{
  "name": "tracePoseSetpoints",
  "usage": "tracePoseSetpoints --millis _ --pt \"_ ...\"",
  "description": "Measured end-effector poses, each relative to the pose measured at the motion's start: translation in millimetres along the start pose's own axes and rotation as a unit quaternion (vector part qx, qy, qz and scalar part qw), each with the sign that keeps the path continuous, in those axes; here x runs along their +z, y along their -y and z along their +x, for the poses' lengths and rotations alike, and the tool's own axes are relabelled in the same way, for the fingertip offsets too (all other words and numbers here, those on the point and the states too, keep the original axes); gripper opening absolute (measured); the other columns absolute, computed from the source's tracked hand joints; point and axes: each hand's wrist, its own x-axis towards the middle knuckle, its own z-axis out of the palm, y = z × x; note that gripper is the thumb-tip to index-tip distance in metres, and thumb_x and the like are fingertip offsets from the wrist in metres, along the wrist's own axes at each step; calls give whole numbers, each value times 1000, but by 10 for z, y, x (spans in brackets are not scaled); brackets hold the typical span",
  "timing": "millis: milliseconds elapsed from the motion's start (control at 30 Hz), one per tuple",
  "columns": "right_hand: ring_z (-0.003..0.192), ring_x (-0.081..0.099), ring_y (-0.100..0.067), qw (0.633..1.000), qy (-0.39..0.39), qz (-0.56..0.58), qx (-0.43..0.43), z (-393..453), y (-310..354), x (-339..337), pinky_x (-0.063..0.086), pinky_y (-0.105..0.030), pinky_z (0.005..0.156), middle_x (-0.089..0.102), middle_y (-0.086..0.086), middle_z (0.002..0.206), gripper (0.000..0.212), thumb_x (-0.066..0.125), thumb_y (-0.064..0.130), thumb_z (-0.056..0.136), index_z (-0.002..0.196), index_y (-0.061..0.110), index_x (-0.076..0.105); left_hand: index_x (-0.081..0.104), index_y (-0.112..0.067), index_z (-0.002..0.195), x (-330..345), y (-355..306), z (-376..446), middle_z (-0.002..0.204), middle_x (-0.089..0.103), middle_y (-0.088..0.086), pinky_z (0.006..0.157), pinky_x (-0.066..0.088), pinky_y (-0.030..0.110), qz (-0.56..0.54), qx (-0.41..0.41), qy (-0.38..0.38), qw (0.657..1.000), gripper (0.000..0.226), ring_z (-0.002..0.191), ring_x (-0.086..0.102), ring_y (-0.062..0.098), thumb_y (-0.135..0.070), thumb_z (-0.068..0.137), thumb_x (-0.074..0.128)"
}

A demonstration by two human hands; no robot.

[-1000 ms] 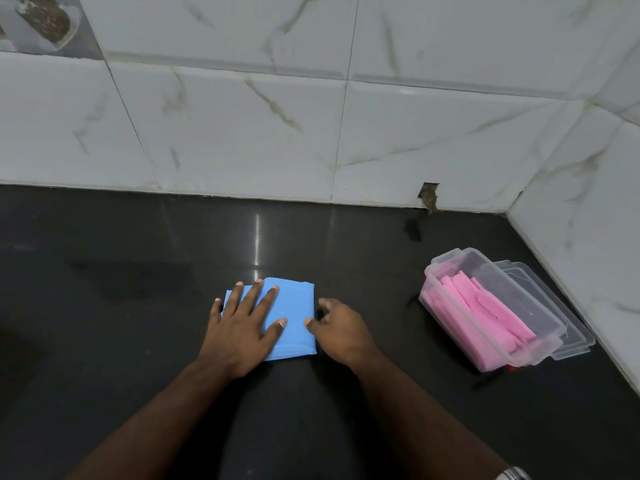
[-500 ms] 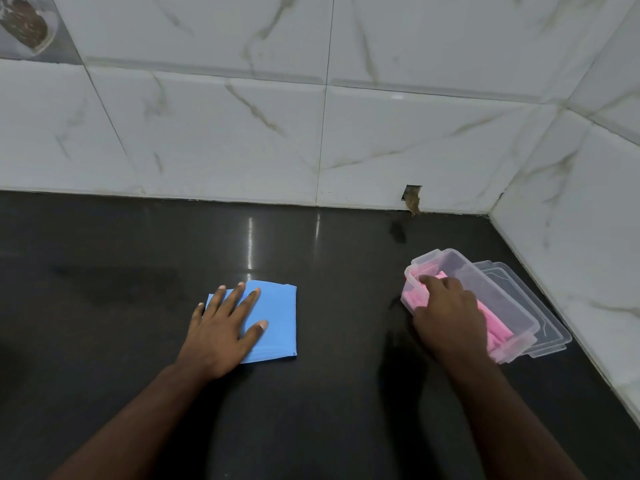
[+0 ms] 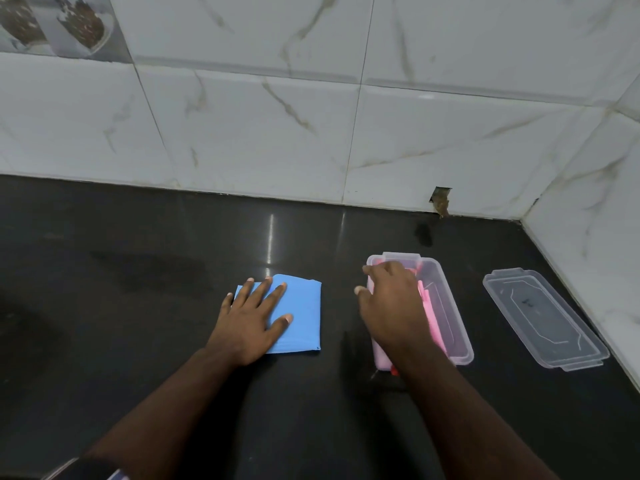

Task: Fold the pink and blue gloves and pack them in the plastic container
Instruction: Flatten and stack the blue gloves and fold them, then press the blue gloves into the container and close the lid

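Nearest the camera, two bare forearms reach forward over the black polished desk [image 3: 138, 341]. The left hand [image 3: 249, 323] lies flat on the folded blue glove [image 3: 299, 317], fingers straight and spread, palm covering the glove's left part; its grip is wide and holds nothing, only pressing down. The blue glove is folded into a near-square packet lying flat on the desk, its edges running roughly parallel to the back wall and away from it, with the top edge slightly slanted.

To the right, apart from the blue glove, stands the clear plastic container [image 3: 446, 306]. Its long axis runs from near to far, leaning a little to the left at the far end. The right hand [image 3: 391, 306] rests over the container's left wall and rim, fingers curled over the far left corner and thumb out to the left; it grips the container's edge. Folded pink gloves [image 3: 429, 317] lie inside along the same long axis, partly hidden under the hand.

Further right, well apart from the container, the clear lid [image 3: 543, 317] lies flat on the desk, its long axis angled from far left to near right.

Behind everything rises a white marbled tile wall [image 3: 277, 133], with a small chipped hole [image 3: 440, 200] at its base.
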Motion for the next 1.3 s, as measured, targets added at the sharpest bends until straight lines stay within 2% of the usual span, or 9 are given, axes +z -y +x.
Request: tracePoseSetpoints --millis 67,133,300,533,667,867,1133,1233,1300 --pt "113 58 -23 997 10 75 -34 -88 196 62 42 -34 97 63 -4 123 31 56 25 95 122 14 64 2 -45 158 14 4 3 169 -2 -12 125 1 50 3 0 -1 1000 89 156 -8 19 -85 78 -5" --pt "109 60 -21 987 93 129 -14 -157 365 255 46 -32 92 64 -1 118 34 55 29 91 121 17 63 4 -44 158 36 9 4 169 0 -12 125 2 50 2 -1 -9 1000 85 156 -7 19 -80 81 0" --pt "124 52 -24 948 217 179 150 -59 492 487 44 -30 92 46 -8 142 68 63 34 91 147 13 32 4 -45 158 71 22 0 169 1 -13 125 3 49 -11 -3 -25 1000 83 155 -7 18 -76 82 1" --pt "86 68 -21 810 199 438 336 146 535 710 61 -44 77 62 -3 98 52 80 26 76 106 2 44 11 -33 160 107 40 -29 169 5 -10 124 3 43 -60 1 -73 996 82 156 -5 18 -71 88 7" --pt "81 75 -26 706 256 555 357 208 623 710 62 -39 66 75 -13 98 48 85 15 70 112 3 65 15 -30 160 114 61 -43 168 9 -11 124 5 40 -113 8 -102 988 79 155 -4 14 -67 90 12" --pt "89 73 -28 744 278 539 279 167 700 719 60 -45 81 75 -11 99 33 79 9 73 104 12 69 10 -31 160 107 99 -87 163 -6 -21 126 5 42 -159 27 -119 980 79 151 -17 4 -69 91 12" --pt "92 71 -28 791 198 557 158 259 675 213 59 -45 83 72 -13 106 34 68 -4 81 112 9 67 16 -29 160 -309 -171 -18 169 1 -4 123 -3 30 -278 16 -148 949 80 154 -8 10 -69 90 17" --pt "95 70 -28 859 129 487 91 368 536 -96 58 -53 85 72 -8 106 38 69 7 78 115 15 64 32 -39 155 -678 -516 68 166 17 3 122 12 43 -268 -39 -152 951 80 152 12 27 -75 84 24" --pt "96 68 -23 896 80 436 38 401 457 -310 57 -52 86 70 -4 107 38 67 12 78 116 18 62 48 -40 146 -968 -766 90 135 50 -3 109 36 41 -250 -32 -168 953 70 129 44 24 -71 84 35"
